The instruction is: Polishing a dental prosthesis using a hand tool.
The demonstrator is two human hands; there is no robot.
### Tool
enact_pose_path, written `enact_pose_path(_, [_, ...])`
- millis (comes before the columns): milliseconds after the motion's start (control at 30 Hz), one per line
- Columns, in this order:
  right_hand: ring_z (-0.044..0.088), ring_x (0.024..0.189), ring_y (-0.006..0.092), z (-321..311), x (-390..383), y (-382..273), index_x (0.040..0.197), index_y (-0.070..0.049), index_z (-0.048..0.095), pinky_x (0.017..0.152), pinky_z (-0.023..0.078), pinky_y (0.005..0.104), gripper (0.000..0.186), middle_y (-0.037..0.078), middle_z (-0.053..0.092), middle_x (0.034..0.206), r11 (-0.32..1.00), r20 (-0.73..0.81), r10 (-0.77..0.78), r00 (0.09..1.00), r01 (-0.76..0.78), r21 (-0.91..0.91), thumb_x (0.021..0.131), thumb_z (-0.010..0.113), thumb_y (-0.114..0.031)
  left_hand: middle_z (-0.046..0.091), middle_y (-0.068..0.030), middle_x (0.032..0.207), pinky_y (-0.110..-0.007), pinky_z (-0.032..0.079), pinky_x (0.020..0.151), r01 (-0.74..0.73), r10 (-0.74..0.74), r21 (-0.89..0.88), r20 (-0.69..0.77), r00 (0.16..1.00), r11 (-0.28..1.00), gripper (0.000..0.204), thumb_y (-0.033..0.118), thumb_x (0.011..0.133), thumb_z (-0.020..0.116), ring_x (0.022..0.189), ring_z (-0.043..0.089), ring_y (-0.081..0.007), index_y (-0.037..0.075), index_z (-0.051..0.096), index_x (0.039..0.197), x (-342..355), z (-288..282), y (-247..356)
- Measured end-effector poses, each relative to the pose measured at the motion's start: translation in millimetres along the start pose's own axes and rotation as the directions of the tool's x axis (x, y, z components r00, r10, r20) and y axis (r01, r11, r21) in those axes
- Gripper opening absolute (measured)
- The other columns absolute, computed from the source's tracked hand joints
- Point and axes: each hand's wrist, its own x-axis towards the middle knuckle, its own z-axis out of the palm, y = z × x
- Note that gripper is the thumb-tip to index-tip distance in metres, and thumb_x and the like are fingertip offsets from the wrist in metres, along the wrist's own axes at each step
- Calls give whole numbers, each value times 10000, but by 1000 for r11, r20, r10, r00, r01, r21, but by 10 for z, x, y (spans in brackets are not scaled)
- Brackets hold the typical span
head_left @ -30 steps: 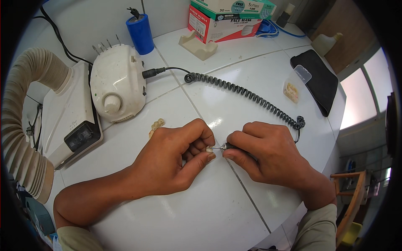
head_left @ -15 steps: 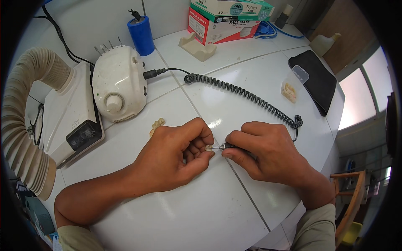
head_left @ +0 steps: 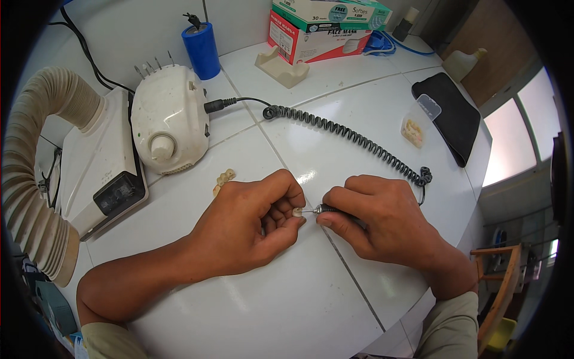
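My left hand is closed, with a small cream-coloured dental crown pinched at its fingertips. In my right hand is a slim rotary handpiece, held like a pen. Its thin metal bur points left and meets the crown; whether it presses on the surface I cannot tell. Much of the handpiece is hidden under my right fingers. From behind that hand a black coiled cord runs to the white control unit. Just beyond my left wrist lies a yellowish tooth model piece, partly covered by the hand.
At the left stands a white dust extractor with a ribbed hose. Behind are a blue cylinder, a cream handpiece rest and stacked mask boxes. A clear box of teeth and a black pouch lie at the right.
The crown has turned slightly in my left fingertips. Both hands and the handpiece stay almost in the same place.
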Motion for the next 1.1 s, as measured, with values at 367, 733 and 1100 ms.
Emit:
enact_pose_path(367, [629,620,242,15,-9,1,970,-110,749,535,467,399,205,41,585,715,1000,-14,28,999,-28,5,1022,793,-303,729,-26,873,-227,538,654,-19,19,3,-3,1000,1000,174,39,979,794,778,698,-73,6,655,1078,-3,1,-8])
enact_pose_path(733, [625,608,240,-4,-4,3,946,-106,732,525,457,399,213,41,582,704,1000,-2,1,1000,-1,-18,1024,791,-296,736,-49,882,-249,569,727,-23,22,18,14,1000,1000,182,41,1002,785,817,724,-102,1,635,1096,-5,-12,-13])
enact_pose_path(1100, [593,615,267,-34,-6,-20,946,-80,741,564,453,417,195,71,575,720,998,25,63,998,-63,17,977,833,-249,748,-50,873,-248,563,703,-39,39,13,12,999,999,180,23,989,783,785,726,-97,1,631,1081,-4,-11,-12])
